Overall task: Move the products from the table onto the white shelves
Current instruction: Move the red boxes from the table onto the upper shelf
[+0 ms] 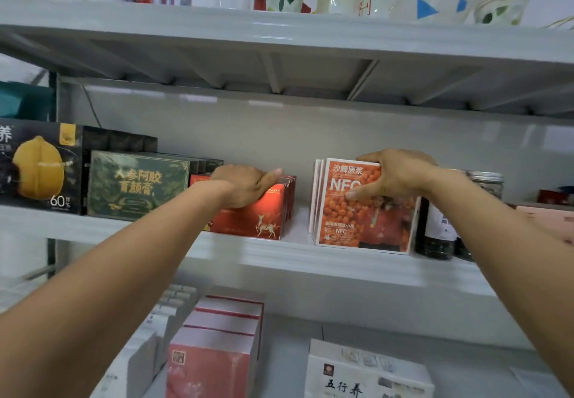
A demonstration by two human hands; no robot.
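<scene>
Both my arms reach onto the middle white shelf. My left hand lies over the top of a row of red boxes with a gold deer print, fingers curled on the front box, thumb pointing right. My right hand grips the top edge of the front orange NFC berry box, thumb across its face; two more such boxes stand upright behind it. A bare gap of shelf separates the two rows.
Left of the red boxes stand a dark green box and a black box with a yellow mask picture. Dark jars stand right of the orange boxes. Bottles and cups fill the top shelf; pink-red boxes and white boxes sit below.
</scene>
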